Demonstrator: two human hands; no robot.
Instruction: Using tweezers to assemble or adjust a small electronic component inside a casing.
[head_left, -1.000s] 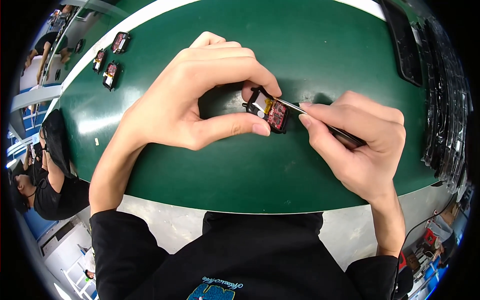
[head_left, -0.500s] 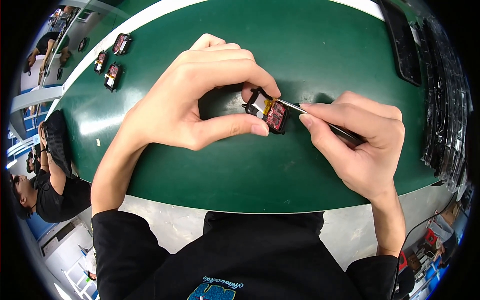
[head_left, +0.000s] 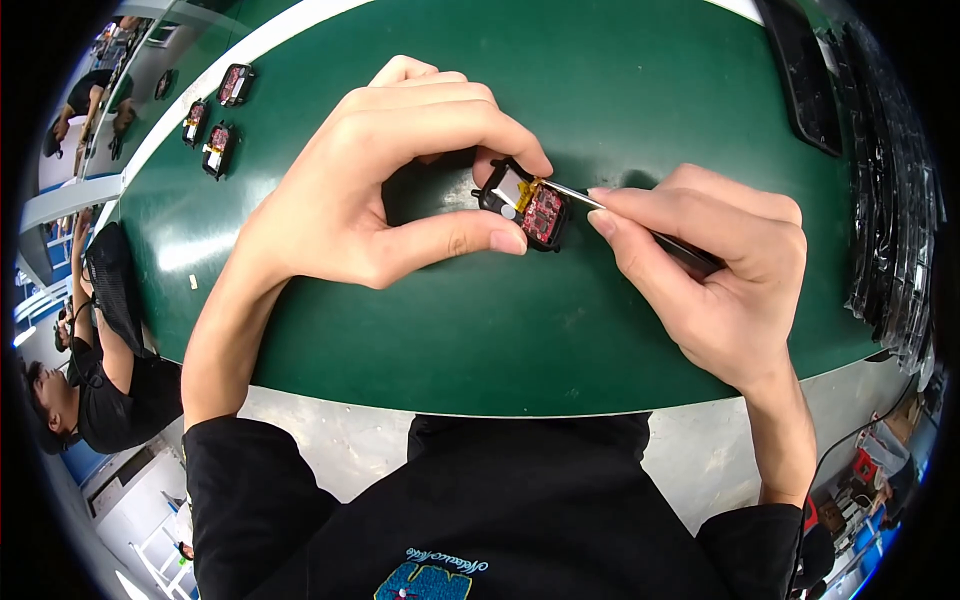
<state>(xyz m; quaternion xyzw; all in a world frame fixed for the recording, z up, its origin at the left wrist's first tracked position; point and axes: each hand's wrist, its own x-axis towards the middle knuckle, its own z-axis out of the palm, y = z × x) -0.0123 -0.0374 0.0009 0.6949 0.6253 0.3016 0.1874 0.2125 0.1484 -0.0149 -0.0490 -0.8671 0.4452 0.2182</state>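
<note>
A smooth, glossy green worktop fills the view, its sheen streaked with reflected light and its edge bowed by the lens; grey, scuffed floor shows below it. The left hand is curved into a wide C, thumb and fingers pinching a small black plastic casing by opposite sides, just above the middle of the worktop. The casing is open and lies at a slant, showing a flat silvery rectangle, crinkled amber tape and a red circuit board dotted with tiny dark parts. The right hand is narrowed around a slim metal tool, its bright tip at the casing's upper edge, beside the left index fingertip; whether it touches the tape cannot be told.

Three similar open casings sit grouped at the far left. At the right lie a rounded, hard black slab and a stack of dark strips in shiny, wrinkled clear plastic.
</note>
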